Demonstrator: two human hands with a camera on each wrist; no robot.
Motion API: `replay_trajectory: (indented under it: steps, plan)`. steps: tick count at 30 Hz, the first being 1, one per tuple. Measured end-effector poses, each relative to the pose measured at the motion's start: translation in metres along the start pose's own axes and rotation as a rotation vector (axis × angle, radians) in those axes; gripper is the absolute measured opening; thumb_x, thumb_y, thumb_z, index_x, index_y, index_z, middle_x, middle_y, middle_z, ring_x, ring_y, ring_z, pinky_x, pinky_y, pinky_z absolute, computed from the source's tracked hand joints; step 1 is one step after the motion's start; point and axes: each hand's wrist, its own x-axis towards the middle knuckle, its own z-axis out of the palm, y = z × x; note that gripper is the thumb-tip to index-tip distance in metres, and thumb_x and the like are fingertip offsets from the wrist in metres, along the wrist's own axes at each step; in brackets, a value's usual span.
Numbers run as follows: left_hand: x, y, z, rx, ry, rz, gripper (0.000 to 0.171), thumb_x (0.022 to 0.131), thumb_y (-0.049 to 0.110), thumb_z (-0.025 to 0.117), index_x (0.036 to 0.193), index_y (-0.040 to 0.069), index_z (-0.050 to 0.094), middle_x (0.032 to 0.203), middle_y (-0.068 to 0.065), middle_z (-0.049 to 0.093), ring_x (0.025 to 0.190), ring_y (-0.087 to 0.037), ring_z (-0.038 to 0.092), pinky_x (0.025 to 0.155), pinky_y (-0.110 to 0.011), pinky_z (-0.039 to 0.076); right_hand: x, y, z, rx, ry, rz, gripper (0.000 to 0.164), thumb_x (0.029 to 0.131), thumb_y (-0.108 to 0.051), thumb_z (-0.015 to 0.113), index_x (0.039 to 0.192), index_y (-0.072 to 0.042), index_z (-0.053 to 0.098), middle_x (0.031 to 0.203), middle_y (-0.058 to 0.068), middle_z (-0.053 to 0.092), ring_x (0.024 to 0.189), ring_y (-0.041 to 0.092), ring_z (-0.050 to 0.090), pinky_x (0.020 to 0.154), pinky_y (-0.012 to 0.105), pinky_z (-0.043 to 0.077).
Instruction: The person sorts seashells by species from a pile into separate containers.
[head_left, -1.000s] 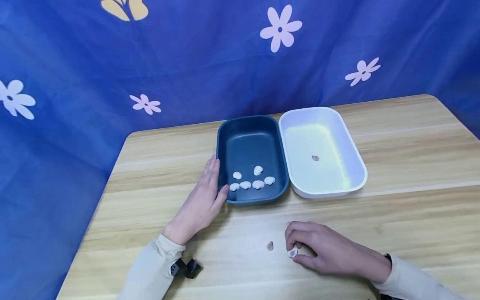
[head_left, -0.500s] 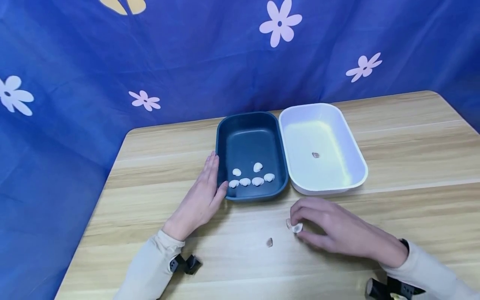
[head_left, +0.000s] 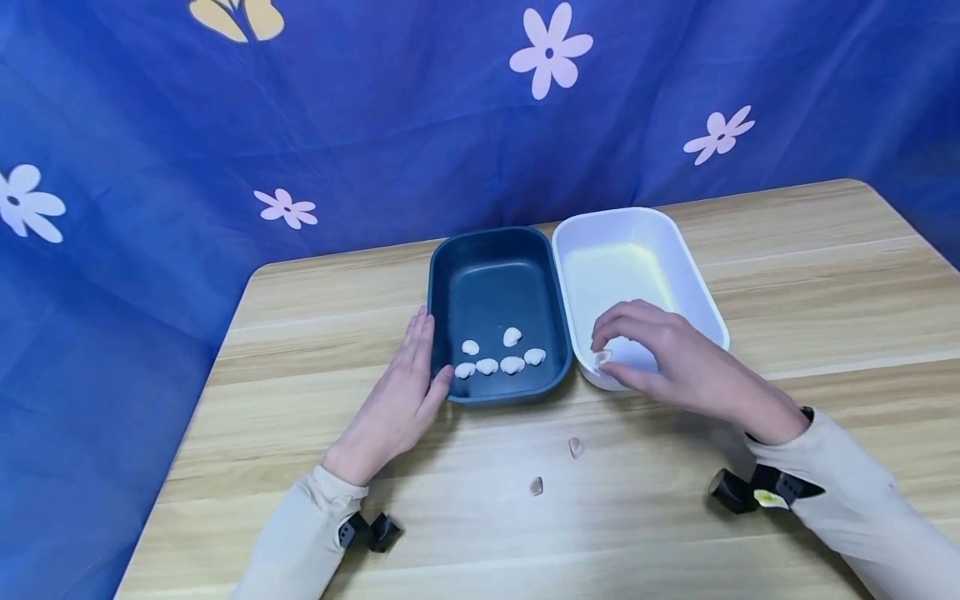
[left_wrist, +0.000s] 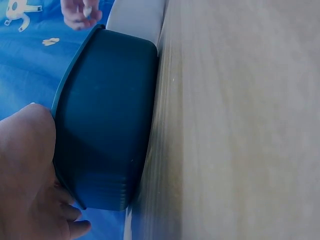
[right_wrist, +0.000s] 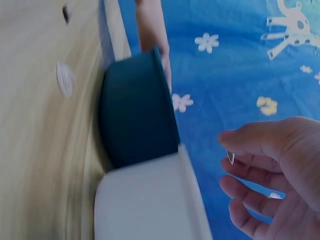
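Note:
My left hand (head_left: 386, 404) rests along the left side of a dark blue tray (head_left: 498, 292), fingers straight and thumb by the near corner. Several white seashells (head_left: 512, 365) lie at that tray's near end. Between thumb and fingers my right hand (head_left: 675, 362) pinches a small pale seashell (head_left: 602, 357) over the near part of a white tray (head_left: 600, 267). In the right wrist view the pinched shell shows only as a thin edge. The right hand covers part of the white tray's floor, where the small brownish piece seen earlier is hidden.
On the wooden table (head_left: 300, 333), two small brownish shells, one paler (head_left: 576, 447) and one darker (head_left: 537, 486), lie in front of the trays. The trays stand side by side. A blue flowered cloth (head_left: 390, 125) hangs behind the table.
My right hand has picked the pale shell up from the table and carried it forward, over the white tray. My left hand stays at the dark tray.

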Motion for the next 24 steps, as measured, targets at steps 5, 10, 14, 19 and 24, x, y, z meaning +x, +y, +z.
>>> replay_trajectory:
  steps: [5, 10, 14, 19, 24]
  plan:
    - [0.000, -0.001, -0.001, 0.005, 0.004, 0.006, 0.067, 0.104, 0.029, 0.038, 0.153, -0.004, 0.007, 0.160, -0.019, 0.003, 0.148, -0.026, 0.002, 0.117, -0.049, 0.017, 0.005, 0.016, -0.002, -0.039, 0.028, 0.045, 0.024, 0.077, 0.000, 0.077, 0.096, -0.012, 0.068, 0.103, -0.004, 0.064, 0.100, 0.016, 0.057, 0.090, 0.025, 0.043]
    - [0.000, -0.001, -0.001, 0.007, 0.013, 0.015, 0.066, 0.104, 0.031, 0.036, 0.153, -0.004, 0.007, 0.160, -0.020, 0.004, 0.148, -0.025, 0.002, 0.117, -0.049, 0.018, 0.008, 0.029, 0.000, -0.039, 0.029, 0.087, 0.020, 0.078, -0.002, 0.077, 0.094, -0.010, 0.068, 0.103, 0.000, 0.064, 0.102, 0.019, 0.057, 0.091, 0.030, 0.042]
    - [-0.001, -0.001, -0.001, 0.006, 0.013, 0.019, 0.066, 0.104, 0.032, 0.035, 0.153, -0.004, 0.007, 0.160, -0.019, 0.003, 0.148, -0.029, 0.004, 0.117, -0.049, 0.017, 0.009, 0.036, 0.004, -0.031, 0.007, 0.131, 0.017, 0.079, -0.004, 0.077, 0.091, -0.011, 0.067, 0.106, 0.003, 0.064, 0.105, 0.022, 0.056, 0.093, 0.036, 0.042]
    - [-0.001, -0.001, 0.000, 0.009, 0.019, 0.020, 0.066, 0.104, 0.030, 0.037, 0.153, -0.004, 0.007, 0.160, -0.018, 0.003, 0.147, -0.031, 0.007, 0.116, -0.049, 0.018, 0.010, 0.041, 0.008, -0.036, -0.014, 0.176, 0.014, 0.079, -0.006, 0.077, 0.089, -0.011, 0.068, 0.112, 0.007, 0.063, 0.110, 0.026, 0.054, 0.095, 0.043, 0.041]
    - [-0.001, -0.001, 0.001, 0.006, 0.018, 0.015, 0.067, 0.104, 0.031, 0.036, 0.153, -0.003, 0.006, 0.160, -0.018, 0.003, 0.148, -0.029, 0.005, 0.116, -0.049, 0.018, 0.013, 0.044, 0.010, -0.026, -0.029, 0.213, 0.011, 0.081, -0.007, 0.074, 0.088, -0.013, 0.068, 0.116, 0.007, 0.062, 0.113, 0.028, 0.052, 0.096, 0.044, 0.039]
